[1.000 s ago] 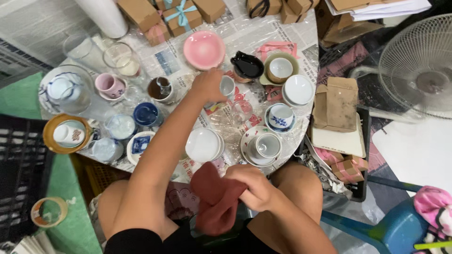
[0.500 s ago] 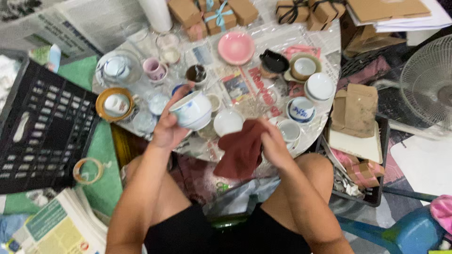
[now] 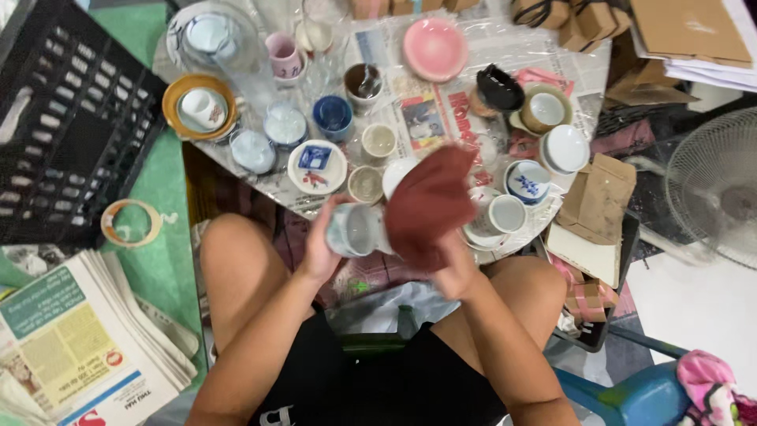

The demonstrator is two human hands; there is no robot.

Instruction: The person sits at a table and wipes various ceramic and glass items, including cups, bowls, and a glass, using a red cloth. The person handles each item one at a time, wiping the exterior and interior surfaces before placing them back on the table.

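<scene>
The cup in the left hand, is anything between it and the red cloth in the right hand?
Nothing visible. The left hand holds the cup on its side, and the cloth, held by the right hand, already lies against the cup's rim.

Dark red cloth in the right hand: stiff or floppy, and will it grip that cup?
Likely floppy: the dark red cloth folds and drapes over the right hand. Probably light, since it bunches loosely. It should grip better than bare glaze, but the pale cup in the left hand looks smooth, possibly slippery and breakable.
</scene>
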